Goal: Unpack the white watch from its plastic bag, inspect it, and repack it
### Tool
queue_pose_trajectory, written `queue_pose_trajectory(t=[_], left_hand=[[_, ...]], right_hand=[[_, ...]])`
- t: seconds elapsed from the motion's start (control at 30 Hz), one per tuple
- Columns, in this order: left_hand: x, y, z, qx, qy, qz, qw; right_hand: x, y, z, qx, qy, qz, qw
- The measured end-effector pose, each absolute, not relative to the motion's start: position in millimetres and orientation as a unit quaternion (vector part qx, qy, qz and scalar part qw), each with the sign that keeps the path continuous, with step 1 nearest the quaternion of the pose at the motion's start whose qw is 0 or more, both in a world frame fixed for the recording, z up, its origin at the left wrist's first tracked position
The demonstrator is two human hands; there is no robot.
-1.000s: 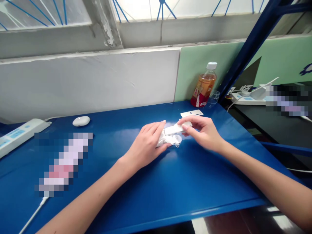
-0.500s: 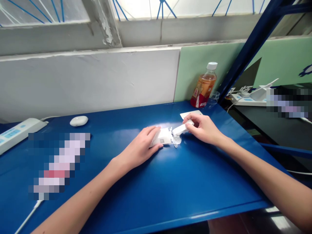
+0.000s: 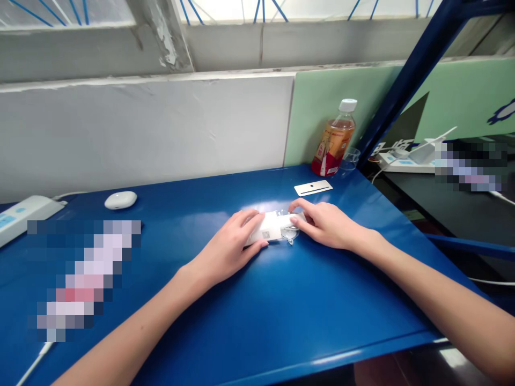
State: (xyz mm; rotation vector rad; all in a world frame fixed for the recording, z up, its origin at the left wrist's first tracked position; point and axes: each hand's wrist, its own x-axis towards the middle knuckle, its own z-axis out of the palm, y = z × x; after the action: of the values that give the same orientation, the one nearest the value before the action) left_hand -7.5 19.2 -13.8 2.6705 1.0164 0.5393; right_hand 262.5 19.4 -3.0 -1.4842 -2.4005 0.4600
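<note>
My left hand [image 3: 231, 239] grips the left end of a small white box [image 3: 270, 226] that lies on the blue table, thumb on the near edge and fingers on the far edge. A dark square code is printed on its face. My right hand [image 3: 325, 221] pinches a slim white piece [image 3: 286, 221] between thumb and forefinger. That piece meets the right end of the box; whether it is inside or only against it, I cannot tell. Clear crinkled plastic [image 3: 290, 234] lies under and around the joint.
Behind my right hand lies a white card [image 3: 314, 187] with a dark stripe. A drink bottle [image 3: 335, 139] and a clear cup [image 3: 350, 159] stand in the back corner. Leftward are a white earbud case [image 3: 120, 200], a power strip [image 3: 28, 214] and a blurred device on a cable [image 3: 34, 362].
My right hand has come left and down, bringing the slim white piece from a tilted position to the box's right end. The card shows fully now. The view has shifted slightly.
</note>
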Motion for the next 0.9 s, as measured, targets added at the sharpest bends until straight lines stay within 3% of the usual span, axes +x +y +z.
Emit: queue_pose_trajectory(t=[0.17,0.3,0.5,0.9], left_hand=[[-8,20,-15,0.916,0.343,0.177,0.108],[-8,20,-16,0.917,0.343,0.179,0.102],[-7,20,-17,0.914,0.346,0.184,0.100],[-6,21,-19,0.916,0.354,0.166,0.089]], right_hand=[[276,26,0,-0.454,-0.867,0.076,0.189],[282,30,-3,-0.370,-0.895,0.107,0.224],[267,26,-15,-0.373,-0.874,0.125,0.284],[269,28,-15,-0.399,-0.877,0.088,0.252]])
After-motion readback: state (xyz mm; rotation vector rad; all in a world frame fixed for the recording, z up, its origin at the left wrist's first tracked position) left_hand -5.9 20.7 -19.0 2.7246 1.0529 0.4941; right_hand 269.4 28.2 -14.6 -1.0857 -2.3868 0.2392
